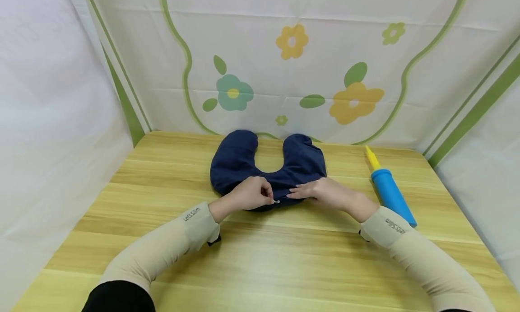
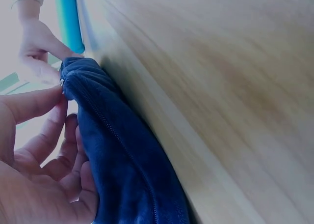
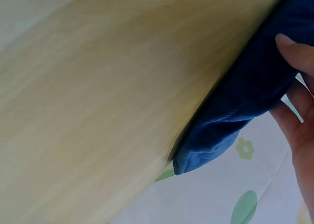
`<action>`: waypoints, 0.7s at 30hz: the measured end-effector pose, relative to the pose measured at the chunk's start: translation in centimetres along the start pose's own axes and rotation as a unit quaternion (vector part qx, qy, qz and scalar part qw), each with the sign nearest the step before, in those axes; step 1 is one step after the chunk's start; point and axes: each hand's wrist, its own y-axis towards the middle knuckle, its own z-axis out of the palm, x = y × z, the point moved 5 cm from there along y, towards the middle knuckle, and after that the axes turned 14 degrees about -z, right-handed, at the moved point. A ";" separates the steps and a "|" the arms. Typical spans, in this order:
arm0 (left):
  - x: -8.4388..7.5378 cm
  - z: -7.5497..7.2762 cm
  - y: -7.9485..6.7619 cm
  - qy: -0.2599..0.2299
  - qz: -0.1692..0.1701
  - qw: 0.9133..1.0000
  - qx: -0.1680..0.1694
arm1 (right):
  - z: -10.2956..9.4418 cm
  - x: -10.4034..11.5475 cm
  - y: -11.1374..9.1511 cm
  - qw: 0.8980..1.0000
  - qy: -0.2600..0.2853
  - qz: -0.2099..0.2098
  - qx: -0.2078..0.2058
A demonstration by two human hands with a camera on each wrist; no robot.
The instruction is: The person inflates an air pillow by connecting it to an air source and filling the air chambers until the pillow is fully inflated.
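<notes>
A navy blue U-shaped neck pillow [image 1: 232, 160] lies on the wooden table, its two ends toward the back. Along its near side runs a zipper [image 2: 110, 126]. With thumb and forefinger my left hand [image 1: 253, 193] pinches the small metal zipper pull [image 1: 277, 202], near the middle of that side. My right hand [image 1: 325, 192] holds the pillow's near edge just to the right of the pull. Its fingers lie on top, and its thumb [image 3: 294, 52] presses the near face in the right wrist view.
A blue hand pump [image 1: 392, 195] with a yellow nozzle [image 1: 371, 158] lies at the table's right side, beyond my right forearm. Behind the table [image 1: 260, 258] hangs a white cloth [image 1: 260, 14] printed with flowers; white cloth also stands at both sides.
</notes>
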 end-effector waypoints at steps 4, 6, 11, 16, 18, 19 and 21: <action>-0.1 0.0 -0.1 0.009 -0.005 1.000 -0.008 | 0.0 0.0 0.0 1.000 -0.012 -0.004 -0.002; -0.2 0.0 -0.2 0.013 -0.005 1.000 -0.014 | 0.0 -0.1 -0.1 1.000 -0.011 -0.008 -0.010; -0.2 -0.2 -0.6 0.013 -0.014 0.999 -0.027 | -0.2 -0.2 -0.1 0.999 -0.010 -0.016 -0.030; 0.0 -0.3 -0.7 0.013 -0.022 0.999 -0.036 | -0.3 -0.2 -0.1 0.999 -0.005 -0.021 -0.033; 0.1 -0.4 -0.6 0.014 -0.021 0.999 -0.037 | -0.3 -0.3 -0.1 0.999 -0.005 -0.025 -0.034; 0.1 -0.4 -0.6 0.014 -0.019 0.999 -0.036 | -0.4 -0.3 -0.1 0.999 -0.005 -0.027 -0.035; 0.1 -0.5 -0.3 0.014 -0.017 0.999 -0.026 | -0.5 -0.3 0.0 0.999 -0.006 -0.032 -0.038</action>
